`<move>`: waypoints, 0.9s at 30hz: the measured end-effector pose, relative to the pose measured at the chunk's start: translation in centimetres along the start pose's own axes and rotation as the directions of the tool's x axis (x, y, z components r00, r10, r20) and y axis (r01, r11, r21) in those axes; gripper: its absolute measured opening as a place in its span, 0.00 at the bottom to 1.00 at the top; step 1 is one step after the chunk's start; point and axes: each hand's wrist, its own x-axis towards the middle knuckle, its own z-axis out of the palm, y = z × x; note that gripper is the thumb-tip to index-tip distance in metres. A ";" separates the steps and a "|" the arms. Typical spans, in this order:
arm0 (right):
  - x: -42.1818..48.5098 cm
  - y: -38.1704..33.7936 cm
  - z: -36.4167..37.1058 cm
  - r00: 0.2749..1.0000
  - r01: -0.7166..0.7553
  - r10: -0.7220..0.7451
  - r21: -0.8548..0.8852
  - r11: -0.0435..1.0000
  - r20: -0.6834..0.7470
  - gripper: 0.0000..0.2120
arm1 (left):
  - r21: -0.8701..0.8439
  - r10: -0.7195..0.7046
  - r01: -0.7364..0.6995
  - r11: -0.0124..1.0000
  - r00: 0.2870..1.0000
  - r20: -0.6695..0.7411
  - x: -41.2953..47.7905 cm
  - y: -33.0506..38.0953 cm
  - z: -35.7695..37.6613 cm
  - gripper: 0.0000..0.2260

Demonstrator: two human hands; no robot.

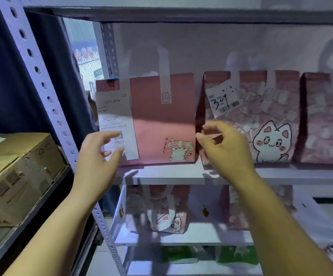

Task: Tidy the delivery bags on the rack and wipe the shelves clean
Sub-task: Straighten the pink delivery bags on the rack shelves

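Observation:
A plain pink delivery bag [161, 120] with a white receipt [115, 122] stands at the left of the middle shelf [161, 177]. To its right stands a pink cat-print bag [265, 120] with a slip marked 34, then a third pink bag [327, 118]. My left hand [100, 156] hovers at the plain bag's lower left corner, fingers spread over the receipt, holding nothing. At the bag's lower right edge, in the gap before the cat bag, my right hand [223, 146] has its fingers loosely curled, and contact with the bag is unclear.
The lower shelf [181, 239] holds more pink cat bags [167, 214]. Green packs [178, 254] sit on the level below. A perforated rack post [48, 96] runs down the left. Cardboard boxes [16, 172] rest on a neighbouring rack at the left.

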 end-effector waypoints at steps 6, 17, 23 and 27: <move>-2.0 3.3 -3.9 0.997 -0.079 0.080 -0.032 0.996 0.006 0.06 | -0.097 0.054 -0.040 0.994 0.988 0.146 -1.1 2.7 3.8 0.11; -1.2 11.4 -12.5 0.965 -0.256 0.246 -0.124 0.959 -0.093 0.14 | -0.135 0.096 -0.070 0.988 0.976 0.197 -0.9 8.0 12.8 0.09; 1.9 15.0 -14.8 0.975 -0.201 0.179 -0.182 0.963 -0.133 0.23 | -0.131 0.054 -0.044 0.990 0.995 0.080 -0.5 9.9 16.6 0.11; 3.3 16.5 -15.2 0.985 -0.162 0.144 -0.238 0.958 -0.090 0.26 | -0.069 0.011 -0.010 0.998 1.000 0.020 -0.5 9.9 18.0 0.12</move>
